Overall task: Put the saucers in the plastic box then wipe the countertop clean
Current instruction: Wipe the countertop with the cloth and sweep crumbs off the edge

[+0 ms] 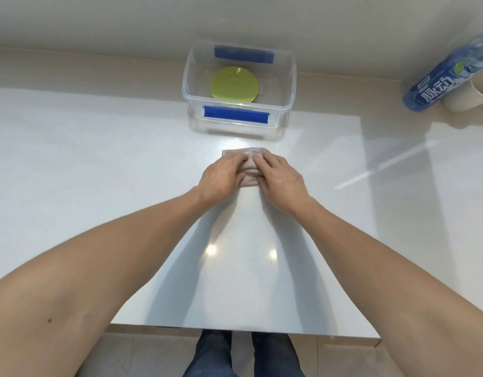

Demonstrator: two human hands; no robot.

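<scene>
A clear plastic box (285,77) with blue clips stands at the back of the white countertop (98,159). Green saucers (233,83) lie stacked inside it. Just in front of the box a folded pinkish-grey cloth (249,171) lies on the counter. My left hand (221,178) and my right hand (281,180) both press down on the cloth, side by side, fingers curled over it and covering most of it.
A blue drink bottle (450,74) stands at the far right by the wall, next to a beige cylinder (463,100). The wall runs right behind the box. The counter's front edge (234,331) is near my legs.
</scene>
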